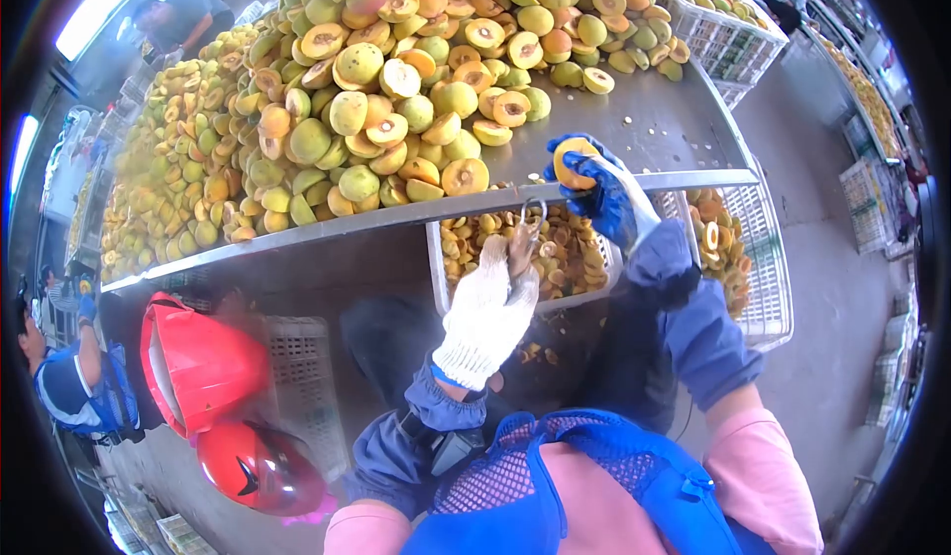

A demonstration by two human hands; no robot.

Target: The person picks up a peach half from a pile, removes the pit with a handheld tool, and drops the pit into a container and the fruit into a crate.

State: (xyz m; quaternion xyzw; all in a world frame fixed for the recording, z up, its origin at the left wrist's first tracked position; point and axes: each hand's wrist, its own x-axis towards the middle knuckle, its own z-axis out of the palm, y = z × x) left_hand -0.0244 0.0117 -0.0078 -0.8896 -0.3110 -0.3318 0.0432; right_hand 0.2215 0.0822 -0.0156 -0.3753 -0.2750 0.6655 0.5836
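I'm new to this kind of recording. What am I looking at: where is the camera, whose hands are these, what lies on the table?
There is no machine: a person works with two gloved hands, filmed by one camera worn on the head, looking down. The left hand in a white knit glove holds a small looped metal tool. The right hand in a blue glove holds a yellow fruit half at the edge of the steel table, which carries a big heap of yellow-green fruit halves. Below the edge stands a white plastic crate with more halves. Another person's blue sleeve shows far left.
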